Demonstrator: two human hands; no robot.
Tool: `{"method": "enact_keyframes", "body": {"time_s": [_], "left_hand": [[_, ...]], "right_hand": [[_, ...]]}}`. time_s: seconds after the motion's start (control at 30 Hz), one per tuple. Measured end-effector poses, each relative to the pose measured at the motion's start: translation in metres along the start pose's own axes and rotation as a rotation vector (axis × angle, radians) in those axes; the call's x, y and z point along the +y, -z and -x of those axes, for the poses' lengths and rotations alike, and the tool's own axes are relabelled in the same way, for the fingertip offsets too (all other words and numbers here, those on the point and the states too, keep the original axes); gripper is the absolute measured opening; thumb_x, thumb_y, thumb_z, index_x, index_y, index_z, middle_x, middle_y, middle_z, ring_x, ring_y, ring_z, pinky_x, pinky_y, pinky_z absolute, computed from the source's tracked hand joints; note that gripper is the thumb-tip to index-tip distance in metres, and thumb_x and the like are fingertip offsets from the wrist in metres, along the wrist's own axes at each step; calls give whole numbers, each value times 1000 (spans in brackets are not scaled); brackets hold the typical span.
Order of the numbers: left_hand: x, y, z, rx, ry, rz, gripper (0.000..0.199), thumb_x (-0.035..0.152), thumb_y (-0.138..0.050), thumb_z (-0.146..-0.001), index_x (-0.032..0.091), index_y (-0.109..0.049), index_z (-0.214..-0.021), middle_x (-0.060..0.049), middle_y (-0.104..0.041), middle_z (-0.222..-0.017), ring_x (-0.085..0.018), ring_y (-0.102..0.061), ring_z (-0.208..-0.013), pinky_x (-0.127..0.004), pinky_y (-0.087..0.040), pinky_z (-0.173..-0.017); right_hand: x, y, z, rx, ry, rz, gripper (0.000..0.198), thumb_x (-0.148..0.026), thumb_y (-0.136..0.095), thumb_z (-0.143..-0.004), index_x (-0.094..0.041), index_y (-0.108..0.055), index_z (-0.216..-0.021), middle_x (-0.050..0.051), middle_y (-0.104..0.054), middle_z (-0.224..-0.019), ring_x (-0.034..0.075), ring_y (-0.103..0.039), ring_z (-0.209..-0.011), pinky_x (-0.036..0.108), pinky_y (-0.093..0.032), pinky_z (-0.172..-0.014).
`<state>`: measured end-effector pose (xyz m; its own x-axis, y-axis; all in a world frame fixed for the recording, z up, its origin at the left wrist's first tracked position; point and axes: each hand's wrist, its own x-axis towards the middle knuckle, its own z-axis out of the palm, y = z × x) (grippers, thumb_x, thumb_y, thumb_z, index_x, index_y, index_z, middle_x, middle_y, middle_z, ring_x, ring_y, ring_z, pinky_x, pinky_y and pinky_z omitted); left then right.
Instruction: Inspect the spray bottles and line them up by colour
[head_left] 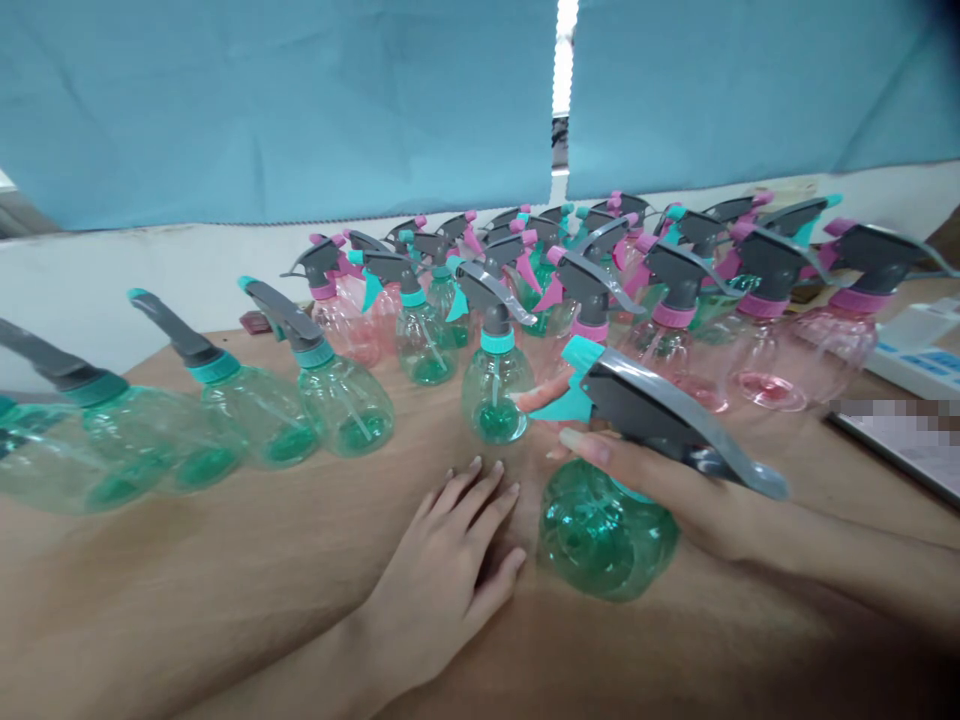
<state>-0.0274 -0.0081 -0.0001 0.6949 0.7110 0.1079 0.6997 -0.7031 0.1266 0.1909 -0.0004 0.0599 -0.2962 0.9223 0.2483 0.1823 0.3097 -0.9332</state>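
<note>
My right hand [637, 465] is wrapped round the neck of a green spray bottle [604, 535], just under its grey head. One finger reaches forward beside the teal trigger. The bottle is tilted, its nozzle pointing to the left and away from me. My left hand [450, 550] lies flat on the wooden table [300, 590], palm down with fingers stretched out, holding nothing. Just beyond its fingertips stands another green spray bottle [495, 395] with a teal collar. Part of the held bottle's neck is hidden by my right hand.
Several green spray bottles [345, 405] stand in a row at left. Behind are many more, including pink spray bottles [765, 360]. A dark-edged flat device [892, 455] and a white device with blue keys [915, 355] lie at right. A blue curtain [300, 110] hangs behind.
</note>
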Motion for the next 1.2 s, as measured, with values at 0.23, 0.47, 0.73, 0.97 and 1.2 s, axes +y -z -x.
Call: {"method": "enact_keyframes", "body": {"time_s": [0.23, 0.47, 0.73, 0.97, 1.2], "left_hand": [[0, 0, 0, -24, 4, -16, 48, 35, -46, -96, 16, -41, -140, -7, -40, -147, -27, -32, -136, -48, -32, -108], [1, 1, 0, -32, 10, -1, 47, 34, -47, -96, 16, -41, -139, -8, -41, -146, -28, -32, -136, -49, -33, -107], [-1, 0, 1, -19, -3, -12, 48, 34, -48, -96, 15, -41, -139, -8, -41, -146, -28, -33, -135, -49, -33, -107], [0, -2, -1, -11, -6, -31, 48, 35, -46, -96, 15, -42, -139, -8, -40, -147, -27, -32, -136, -48, -34, -107], [0, -2, 1, -10, 2, -30, 46, 35, -47, -96, 16, -43, -138, -7, -41, -146, -28, -33, -135, -48, -34, -107]], "right_hand": [[1, 0, 2, 1, 17, 0, 20, -37, -56, -86, -30, -58, -104, -4, -47, -66, 15, -51, -59, 33, -50, -70], [0, 1, 2, 12, 38, 12, 19, -35, -57, -86, -29, -59, -104, -3, -50, -68, 14, -52, -61, 31, -49, -65], [0, 4, 0, -33, 5, 86, 22, -43, -54, -86, -26, -68, -90, 1, -63, -72, 17, -60, -64, 30, -51, -58], [3, 9, -1, -35, 24, 22, 24, -47, -59, -83, -24, -64, -87, -1, -61, -64, 15, -60, -57, 29, -52, -57], [-5, 7, 4, 6, -95, 6, 35, -56, -61, -78, -21, -61, -79, 2, -63, -77, 17, -62, -75, 29, -52, -67]]}}
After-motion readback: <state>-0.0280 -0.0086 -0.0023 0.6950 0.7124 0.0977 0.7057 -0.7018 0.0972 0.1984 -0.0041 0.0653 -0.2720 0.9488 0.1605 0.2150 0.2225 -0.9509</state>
